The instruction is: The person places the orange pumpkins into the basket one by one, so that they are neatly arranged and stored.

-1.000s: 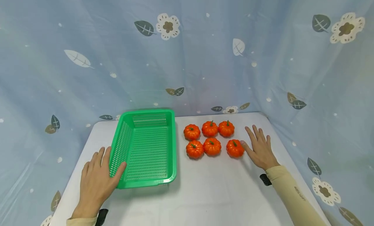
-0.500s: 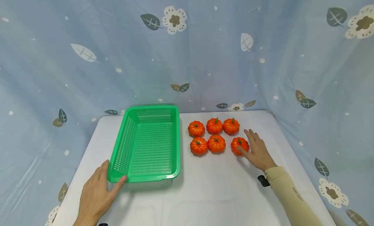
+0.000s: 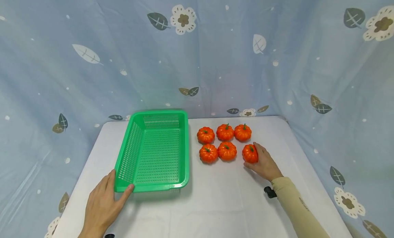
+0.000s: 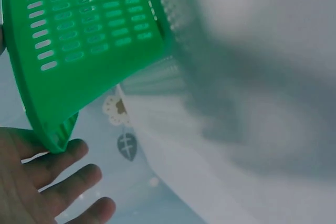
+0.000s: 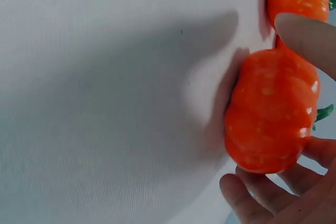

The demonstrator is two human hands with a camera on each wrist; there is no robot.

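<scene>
My right hand [image 3: 263, 163] curls round the right side of a small orange pumpkin [image 3: 249, 154] on the white table. In the right wrist view, the thumb [image 5: 310, 40] lies at one side of that pumpkin [image 5: 272, 111] and the fingers [image 5: 268, 190] at the other. My left hand [image 3: 103, 202] touches the near left corner of a green plastic basket [image 3: 154, 187], thumb along the front rim and fingers by the left side. The left wrist view has these fingers [image 4: 68, 187] spread and fairly straight beside the basket's corner [image 4: 55, 135].
Several more orange pumpkins [image 3: 227, 151] with green stems sit in two rows between the basket and my right hand. No pumpkin lies inside the basket. A blue patterned curtain [image 3: 215, 60] hangs behind the white table [image 3: 209, 197] and along its sides.
My right hand has moved in from the right and closed its fingers round the nearest pumpkin. The left hand has slid toward me to the basket's near corner. The head view has shifted slightly.
</scene>
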